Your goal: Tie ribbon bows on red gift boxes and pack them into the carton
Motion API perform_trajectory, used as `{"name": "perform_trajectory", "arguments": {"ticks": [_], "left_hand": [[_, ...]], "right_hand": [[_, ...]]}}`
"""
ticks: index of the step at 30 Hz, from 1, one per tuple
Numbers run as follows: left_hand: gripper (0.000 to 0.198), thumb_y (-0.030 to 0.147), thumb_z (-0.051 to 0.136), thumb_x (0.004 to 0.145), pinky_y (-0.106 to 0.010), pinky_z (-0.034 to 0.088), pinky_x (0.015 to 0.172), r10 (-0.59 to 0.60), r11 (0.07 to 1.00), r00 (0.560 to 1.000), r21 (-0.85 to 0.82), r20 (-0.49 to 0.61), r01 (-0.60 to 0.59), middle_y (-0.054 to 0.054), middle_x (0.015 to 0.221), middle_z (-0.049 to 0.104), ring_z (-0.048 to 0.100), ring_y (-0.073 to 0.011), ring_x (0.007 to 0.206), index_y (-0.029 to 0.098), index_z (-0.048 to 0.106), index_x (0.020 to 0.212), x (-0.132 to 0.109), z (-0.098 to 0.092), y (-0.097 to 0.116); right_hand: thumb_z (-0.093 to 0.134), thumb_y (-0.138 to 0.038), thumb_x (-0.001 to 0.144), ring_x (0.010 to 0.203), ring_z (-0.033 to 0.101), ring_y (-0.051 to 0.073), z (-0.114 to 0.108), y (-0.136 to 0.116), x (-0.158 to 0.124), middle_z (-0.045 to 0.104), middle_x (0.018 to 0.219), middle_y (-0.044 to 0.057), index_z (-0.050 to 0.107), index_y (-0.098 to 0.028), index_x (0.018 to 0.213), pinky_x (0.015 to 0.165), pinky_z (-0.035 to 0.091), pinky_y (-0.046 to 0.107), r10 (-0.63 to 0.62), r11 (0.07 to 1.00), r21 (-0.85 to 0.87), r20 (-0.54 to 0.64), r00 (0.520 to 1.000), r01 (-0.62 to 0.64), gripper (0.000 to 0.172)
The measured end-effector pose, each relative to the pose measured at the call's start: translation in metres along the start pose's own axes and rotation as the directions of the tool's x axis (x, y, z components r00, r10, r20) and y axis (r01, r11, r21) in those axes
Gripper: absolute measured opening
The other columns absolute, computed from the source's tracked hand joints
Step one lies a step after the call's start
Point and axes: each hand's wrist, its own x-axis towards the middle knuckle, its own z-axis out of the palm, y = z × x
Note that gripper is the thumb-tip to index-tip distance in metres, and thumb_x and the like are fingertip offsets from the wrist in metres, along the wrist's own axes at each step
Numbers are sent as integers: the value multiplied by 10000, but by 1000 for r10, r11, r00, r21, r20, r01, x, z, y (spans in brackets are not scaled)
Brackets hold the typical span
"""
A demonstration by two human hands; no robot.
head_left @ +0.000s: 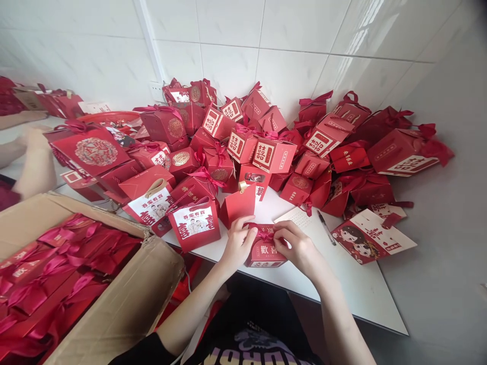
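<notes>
A small red gift box (268,253) with pale characters stands at the table's front edge, between my hands. A dark pink ribbon (265,234) crosses its top and is gathered in the middle. My left hand (240,242) is at the box's left side, thumb and fingers closed on the ribbon's left part. On the other side, my right hand (296,244) pinches the ribbon's right part with bent fingers. The ribbon's ends are partly hidden by my fingers. Just behind the box stands a plain red box with a raised flap (239,205).
Many red gift boxes (266,154) are heaped along the tiled wall. A cardboard carton (125,289) of ribboned boxes stands at the left. A pen (326,228), a written note (297,219) and a flat printed carton (373,235) lie at the right. Another person's arm (36,157) rests far left.
</notes>
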Motion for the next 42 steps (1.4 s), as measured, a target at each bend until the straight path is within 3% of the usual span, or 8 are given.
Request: {"name": "perform_trajectory", "arguments": {"ticks": [6,9,15,24,30,36,39,42], "left_hand": [[333,248,401,914,-471,342,998,140,969,987,216,-79,-120,-56,1225,544,435,-265,1188,199,668,722,-7,-2,-4],[277,249,429,909,-461,350,983,191,958,976,237,-105,-163,-53,1182,544,449,-252,1148,217,676,790,-9,0,-5],[105,271,501,870,-346,470,825,78,990,987,129,-144,-59,-44,913,527,525,-187,911,203,581,870,-15,4,0],[156,264,544,844,-378,459,844,124,981,992,155,-37,-117,-49,947,541,510,-204,914,221,577,991,-10,7,10],[96,255,545,848,-373,464,832,124,976,992,179,14,-125,-37,891,566,524,-196,879,215,623,885,-9,7,11],[53,241,567,826,-361,472,809,141,974,990,181,-10,-137,-27,876,580,542,-194,869,216,611,843,-9,7,10],[51,232,561,827,-356,470,793,147,973,989,183,-14,-142,-24,852,578,543,-191,852,213,601,853,-9,7,10],[99,236,565,823,-341,474,778,127,980,991,160,-39,-119,-19,831,567,541,-183,828,214,573,919,-11,6,11]], "right_hand": [[446,-161,875,877,631,176,-7,1,-4,572,1063,77,567,-204,775,688,543,280,-7,989,-148,70,998,17,163],[448,-190,886,845,618,186,-7,1,-8,584,987,74,576,-210,795,663,526,292,-20,973,-232,13,1000,22,159],[519,-322,867,741,603,178,-10,11,-13,594,862,61,554,-194,956,680,519,311,150,987,-39,-84,985,-154,160],[448,-226,896,794,608,170,-16,24,-5,623,855,39,579,-207,832,741,498,315,164,980,100,94,982,-173,147],[419,-125,889,889,580,196,-11,19,22,607,948,80,619,-193,889,781,480,341,-57,995,-88,-11,998,55,212],[420,-131,904,936,555,221,11,24,50,625,1009,102,652,-197,961,818,433,382,-297,914,-303,-42,954,271,248],[477,-237,895,876,590,212,7,20,42,632,977,101,631,-184,978,778,451,352,-154,964,-238,-148,977,116,183],[448,-394,896,584,569,158,-3,8,17,607,662,30,591,-191,751,557,442,266,226,969,-60,-179,957,-240,288]]}}
